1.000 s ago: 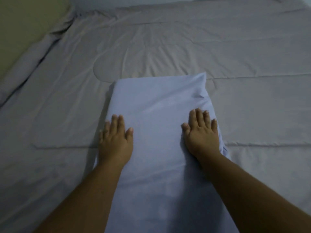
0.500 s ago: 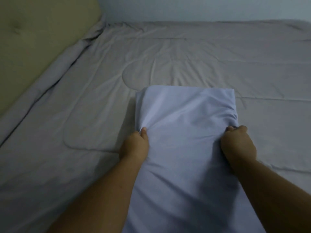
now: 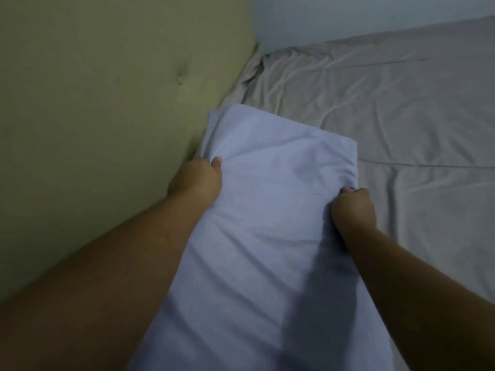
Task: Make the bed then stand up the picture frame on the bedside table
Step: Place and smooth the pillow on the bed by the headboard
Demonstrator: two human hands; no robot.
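A long pale blue pillow point(image 3: 267, 210) runs from the bottom of the view up toward the headboard. My left hand point(image 3: 197, 180) is clenched on its left edge, thumb on top. My right hand point(image 3: 353, 207) is clenched on its right edge. The pillow's far end lies close beside the olive padded headboard point(image 3: 107, 103), over the grey bedspread point(image 3: 388, 108). The bedside table and the picture frame are out of view.
The grey bedspread is wrinkled near the far corner point(image 3: 267, 73), where it meets the headboard and a pale wall point(image 3: 348, 14). It spreads flat to the right of the pillow.
My hands went from lying flat on the pillow to gripping its two edges. The pillow has since moved left, toward the headboard, which now fills the left of the view.
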